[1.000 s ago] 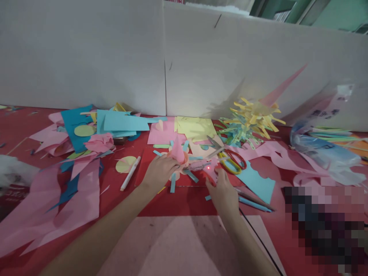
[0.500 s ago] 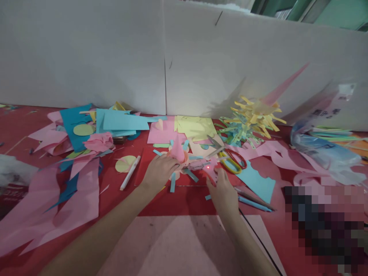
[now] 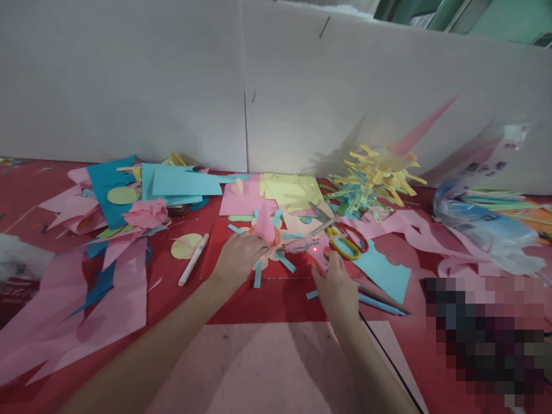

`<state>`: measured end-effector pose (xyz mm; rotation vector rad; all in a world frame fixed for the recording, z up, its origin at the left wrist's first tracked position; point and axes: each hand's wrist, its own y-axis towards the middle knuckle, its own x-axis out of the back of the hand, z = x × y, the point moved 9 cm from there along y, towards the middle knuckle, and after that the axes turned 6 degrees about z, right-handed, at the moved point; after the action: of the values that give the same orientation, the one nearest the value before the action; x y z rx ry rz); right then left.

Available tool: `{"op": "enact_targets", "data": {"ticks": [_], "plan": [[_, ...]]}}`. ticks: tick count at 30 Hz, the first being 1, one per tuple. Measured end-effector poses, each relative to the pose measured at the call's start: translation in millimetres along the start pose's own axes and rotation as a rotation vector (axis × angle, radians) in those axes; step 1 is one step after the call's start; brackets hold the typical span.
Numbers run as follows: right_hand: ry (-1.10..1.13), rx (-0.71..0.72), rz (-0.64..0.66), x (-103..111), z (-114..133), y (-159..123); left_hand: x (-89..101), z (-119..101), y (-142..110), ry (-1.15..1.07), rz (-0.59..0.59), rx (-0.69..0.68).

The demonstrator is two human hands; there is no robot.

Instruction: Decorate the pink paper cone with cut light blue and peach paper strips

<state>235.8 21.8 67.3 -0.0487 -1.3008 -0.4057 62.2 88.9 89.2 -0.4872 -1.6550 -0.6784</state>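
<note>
My right hand (image 3: 338,284) is closed round a pink hot glue gun (image 3: 319,247) with a lit red light; its black cord runs down along the forearm. The gun's nozzle points left, by the base of a small pink paper cone (image 3: 265,226). Whether the tip touches the paper I cannot tell. My left hand (image 3: 239,253) is closed on the paper piece at the cone's left side, its fingertips partly hidden. Blue paper strips (image 3: 257,275) fan out round the cone's base, above a red sheet (image 3: 215,238).
Yellow- and red-handled scissors (image 3: 351,250) lie right of the gun, near pens (image 3: 382,305) and blue paper (image 3: 390,273). A white marker (image 3: 194,260) lies to the left. A fringed paper piece (image 3: 379,172) with a pink cone stands behind. Plastic bags (image 3: 487,224) and pink scraps (image 3: 116,287) flank the work.
The view shifts very slightly. My right hand and the glue gun move a touch relative to the cone; my left hand stays where it was on the paper piece.
</note>
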Motion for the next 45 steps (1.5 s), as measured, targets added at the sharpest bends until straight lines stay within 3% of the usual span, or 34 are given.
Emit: {"op": "enact_targets", "data": {"ticks": [3,9,13,20,28,36,39,42,45], "plan": [[-0.010,-0.025,-0.002,0,-2,0,0.0,-5,-2,0.082,0.023,0.005],[-0.021,-0.033,-0.033,-1,-5,-1,10.0,-15,-4,0.208,-0.066,0.078],[0.005,-0.045,-0.030,-2,-8,-1,0.4,-19,5,0.122,-0.006,0.074],[0.036,-0.076,0.010,-3,-12,-2,-12.5,-10,13,-0.017,0.087,0.181],[0.071,-0.083,0.035,-6,-14,-1,-6.8,-9,13,-0.116,0.011,0.135],[0.079,-0.086,0.035,-6,-13,-1,-11.2,-15,15,0.033,0.031,0.106],[0.083,-0.097,0.043,-7,-14,-1,-0.2,-21,9,0.085,-0.059,0.101],[0.105,-0.104,0.041,-5,-15,0,31.2,-18,-3,0.058,-0.285,0.182],[0.154,-0.132,0.038,-1,-20,1,61.0,0,-14,-0.108,-0.512,0.333]]}}
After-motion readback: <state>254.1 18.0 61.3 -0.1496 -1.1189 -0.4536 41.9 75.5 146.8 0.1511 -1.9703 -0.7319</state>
